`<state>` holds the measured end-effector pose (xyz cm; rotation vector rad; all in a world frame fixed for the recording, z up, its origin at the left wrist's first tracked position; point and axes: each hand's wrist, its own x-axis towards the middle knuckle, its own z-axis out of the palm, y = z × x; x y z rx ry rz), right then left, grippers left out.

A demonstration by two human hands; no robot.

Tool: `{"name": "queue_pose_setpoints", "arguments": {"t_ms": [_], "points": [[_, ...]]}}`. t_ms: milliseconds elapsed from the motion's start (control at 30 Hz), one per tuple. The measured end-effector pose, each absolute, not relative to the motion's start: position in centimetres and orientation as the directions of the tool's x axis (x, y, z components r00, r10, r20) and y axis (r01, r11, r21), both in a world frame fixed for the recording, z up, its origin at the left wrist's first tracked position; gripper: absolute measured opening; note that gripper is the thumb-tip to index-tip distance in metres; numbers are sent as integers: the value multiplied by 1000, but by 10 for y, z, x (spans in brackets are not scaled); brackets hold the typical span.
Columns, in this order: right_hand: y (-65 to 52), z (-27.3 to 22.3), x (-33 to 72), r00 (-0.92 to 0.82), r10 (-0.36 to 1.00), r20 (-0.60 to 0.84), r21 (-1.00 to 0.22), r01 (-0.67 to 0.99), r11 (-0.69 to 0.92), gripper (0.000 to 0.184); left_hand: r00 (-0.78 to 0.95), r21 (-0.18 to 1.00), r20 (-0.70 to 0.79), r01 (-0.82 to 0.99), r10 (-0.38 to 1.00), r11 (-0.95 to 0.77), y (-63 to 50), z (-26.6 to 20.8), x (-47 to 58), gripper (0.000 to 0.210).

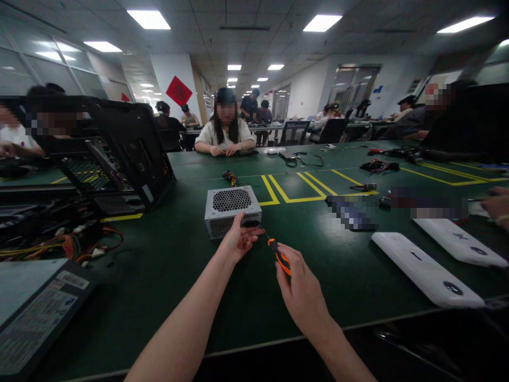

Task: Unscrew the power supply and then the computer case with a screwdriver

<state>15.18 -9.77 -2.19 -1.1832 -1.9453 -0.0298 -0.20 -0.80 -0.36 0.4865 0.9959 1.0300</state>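
Note:
A silver-grey computer power supply (214, 211) lies on the green table with its honeycomb vent facing up. My left hand (237, 241) grips its near side, the thumb at the upper edge and the fingers curled below, close to the lower right corner. In my right hand (298, 276) is a screwdriver (280, 257) with an orange and black handle. Its thin shaft points up and left to the power supply's near right corner, beside my left fingertips. Whether the tip sits in a screw is too small to tell. A bundle of coloured cables (229, 177) comes out behind the power supply.
An open black computer case (133, 154) stands at left, near tangled wires (75, 244) and a larger power supply (43, 313). To the right lie two white power banks or similar white slabs (425, 268) and a blurred dark item (350, 213). A person (225, 127) sits opposite.

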Motion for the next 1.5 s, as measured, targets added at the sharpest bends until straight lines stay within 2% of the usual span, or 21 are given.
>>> {"name": "queue_pose_setpoints", "arguments": {"t_ms": [133,367,567,667,833,1000,1100,1200,1400,1500], "points": [[-100,-22,155,-84,795,600,-466,772,433,26,161,741,-453,-479,877,470,-7,-6,-3,59],[-100,-19,155,-227,686,691,-345,731,589,24,159,746,-442,-481,883,460,-7,-6,-3,60],[-101,-19,156,-131,783,608,-448,758,474,21,166,745,-447,-475,879,469,-9,-4,-3,59],[-102,-18,153,-161,786,597,-442,752,490,25,160,743,-451,-478,878,468,-9,-4,-3,58],[-101,-19,151,-164,732,661,-414,734,539,25,155,744,-450,-480,880,465,-8,-4,-2,58],[-101,-19,155,-60,814,578,-453,806,381,23,160,750,-442,-474,883,461,-7,-6,-3,59],[-103,-18,155,-53,839,542,-467,811,353,25,167,753,-438,-468,883,462,-7,-7,-3,59],[-103,-18,154,-82,831,550,-473,790,391,24,177,750,-437,-469,882,466,-7,-5,-3,59],[-100,-21,150,-147,732,665,-425,731,533,29,153,751,-451,-468,880,466,-10,0,-2,59],[-100,-21,151,-152,749,645,-406,762,505,24,154,755,-445,-465,882,462,-10,-1,-2,60]]}}
